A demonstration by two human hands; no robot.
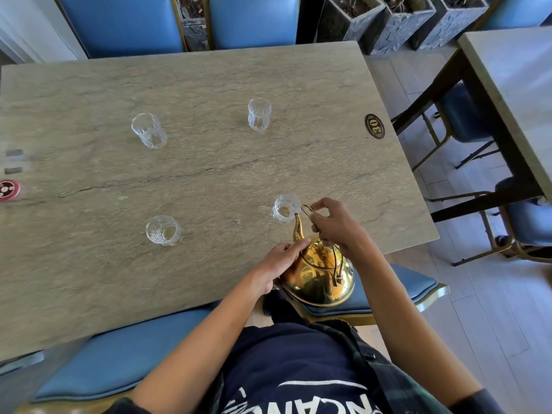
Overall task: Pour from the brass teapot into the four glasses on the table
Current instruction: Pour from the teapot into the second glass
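Note:
The brass teapot (318,276) is held above the table's near edge, tipped forward, its spout tip over the rim of the near right glass (285,208). My right hand (336,225) grips its wire handle. My left hand (282,261) rests on the pot's lid and left side, steadying it. Three other clear glasses stand apart on the stone table (194,162): near left (163,230), far left (148,130) and far right (259,114). I cannot tell how much liquid any glass holds.
A black oval number plaque (375,126) sits near the table's right edge and a red round disc (9,189) at the left edge. Blue padded chairs (119,358) surround the table. A second table (513,94) stands at the right, with stone planters (397,22) behind.

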